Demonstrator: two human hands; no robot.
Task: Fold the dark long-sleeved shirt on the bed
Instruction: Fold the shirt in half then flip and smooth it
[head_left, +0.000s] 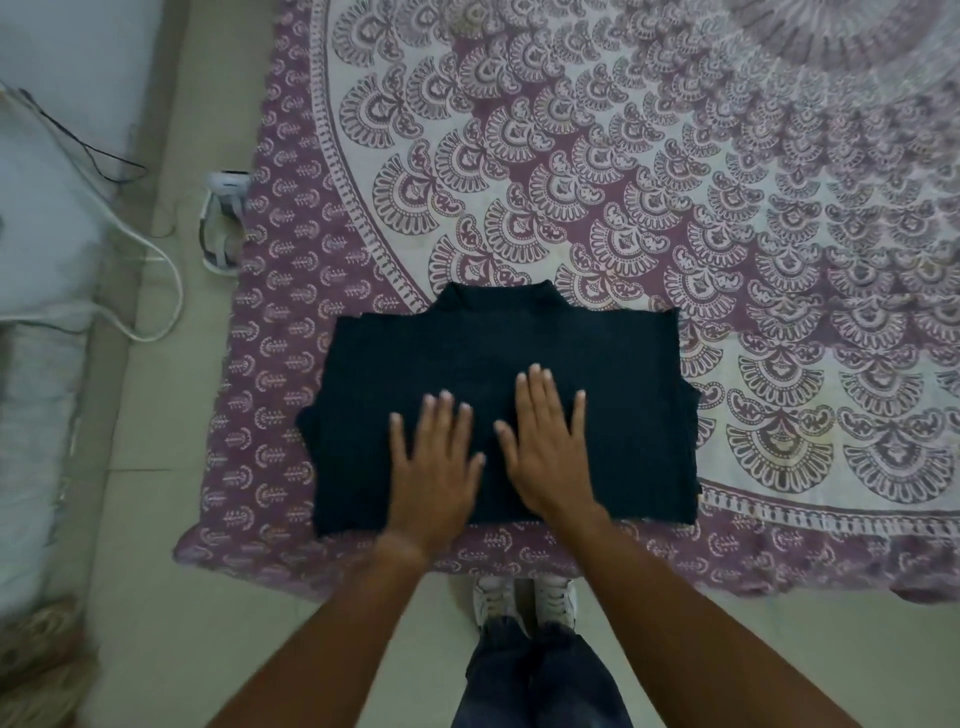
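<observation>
The dark long-sleeved shirt (613, 374) lies on the bed (675, 182) near its front left corner, folded into a rough rectangle with the collar pointing away from me. No loose sleeve shows. My left hand (436, 462) lies flat, palm down, on the shirt's lower middle with its fingers spread. Beside it, my right hand (550, 441) presses flat on the fabric too, fingers apart. Neither hand grips anything.
The bed carries a purple and white patterned sheet (779, 260). A white device (221, 228) stands on the floor at the bed's left edge, with white cables (171, 291) running left. A pale mattress (41, 260) lies at far left. My shoes (524, 597) touch the bed's front edge.
</observation>
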